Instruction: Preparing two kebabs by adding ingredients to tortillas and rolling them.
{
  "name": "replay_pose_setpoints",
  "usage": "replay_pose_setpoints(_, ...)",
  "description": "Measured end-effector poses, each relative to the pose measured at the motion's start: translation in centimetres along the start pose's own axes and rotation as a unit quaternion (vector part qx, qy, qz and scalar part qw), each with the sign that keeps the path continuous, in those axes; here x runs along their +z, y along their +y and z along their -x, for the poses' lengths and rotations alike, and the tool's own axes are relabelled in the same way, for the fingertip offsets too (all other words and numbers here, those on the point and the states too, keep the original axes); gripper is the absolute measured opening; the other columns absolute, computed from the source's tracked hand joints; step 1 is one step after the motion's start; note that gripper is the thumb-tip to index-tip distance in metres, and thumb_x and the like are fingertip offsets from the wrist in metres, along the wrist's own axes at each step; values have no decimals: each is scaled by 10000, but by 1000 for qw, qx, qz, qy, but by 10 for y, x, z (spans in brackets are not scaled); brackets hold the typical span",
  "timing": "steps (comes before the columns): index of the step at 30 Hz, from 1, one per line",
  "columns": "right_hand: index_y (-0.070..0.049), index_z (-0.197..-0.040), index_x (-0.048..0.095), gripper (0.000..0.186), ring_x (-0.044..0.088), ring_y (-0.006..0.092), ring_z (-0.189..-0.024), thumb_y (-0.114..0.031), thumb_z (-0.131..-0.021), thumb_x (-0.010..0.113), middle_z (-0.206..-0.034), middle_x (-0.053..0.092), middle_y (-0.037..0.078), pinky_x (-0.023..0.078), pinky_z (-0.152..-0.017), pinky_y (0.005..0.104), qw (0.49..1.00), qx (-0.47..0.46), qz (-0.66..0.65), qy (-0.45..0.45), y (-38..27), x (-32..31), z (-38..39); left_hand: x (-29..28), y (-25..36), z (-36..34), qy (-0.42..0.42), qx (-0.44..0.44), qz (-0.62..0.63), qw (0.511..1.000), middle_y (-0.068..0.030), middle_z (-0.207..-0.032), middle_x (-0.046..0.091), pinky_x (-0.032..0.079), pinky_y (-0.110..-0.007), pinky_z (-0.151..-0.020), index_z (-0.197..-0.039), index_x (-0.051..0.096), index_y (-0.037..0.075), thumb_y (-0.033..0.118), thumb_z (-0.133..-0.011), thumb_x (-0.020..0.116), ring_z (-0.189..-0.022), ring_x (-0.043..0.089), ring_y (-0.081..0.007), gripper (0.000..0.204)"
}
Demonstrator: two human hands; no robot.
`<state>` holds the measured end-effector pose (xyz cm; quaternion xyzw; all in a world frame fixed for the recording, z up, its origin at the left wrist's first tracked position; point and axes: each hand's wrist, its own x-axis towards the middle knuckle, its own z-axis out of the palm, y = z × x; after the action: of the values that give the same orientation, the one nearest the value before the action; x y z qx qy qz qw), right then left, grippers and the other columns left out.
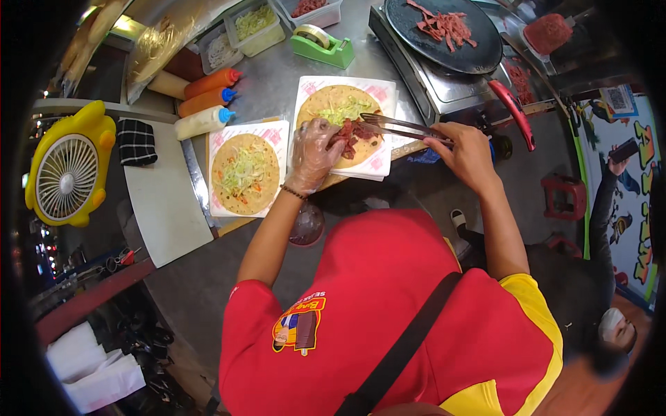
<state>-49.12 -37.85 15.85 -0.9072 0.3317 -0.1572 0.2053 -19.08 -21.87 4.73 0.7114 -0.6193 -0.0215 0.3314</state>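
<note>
In a clear plastic glove, my left hand (pixel 312 156) bends its fingers over the left side of a flatbread (pixel 333 95). Its fingertips touch reddish meat strips (pixel 357 147); what may be pinched between them is hidden. My right hand (pixel 468 152) grips dark tongs (pixel 409 130), whose prongs reach over the right edge of the same flatbread, at the meat. Shredded lettuce (pixel 347 107) lies above the meat. Stacked white paper (pixel 306 84) is under this bread. To the left, a second flatbread (pixel 223 191) topped with lettuce and orange bits lies flat on its own paper.
Three sauce bottles (pixel 201 123) lie at the left, near lettuce (pixel 255 24) in a tub. A green tape dispenser (pixel 322 47) stands behind the bread. At the right, a black griddle pan (pixel 444 41) with meat has a red handle (pixel 513 114). A yellow fan (pixel 69 166) stands far left; another person (pixel 603 229) holds a phone.
</note>
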Motion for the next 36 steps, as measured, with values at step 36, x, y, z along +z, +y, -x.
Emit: replay_pose_setpoints(36,-79,-1064,828,535,751,423,-962,-586,-962,694,-923,777,220,573,-851,518,912,328,202,142,208,-184,24,-9,42,4,56,-23,-19,998,-240,-1493,545,372,-561,-1170,-1282,695,13,223,-923,760,-1379,488,-446,421)
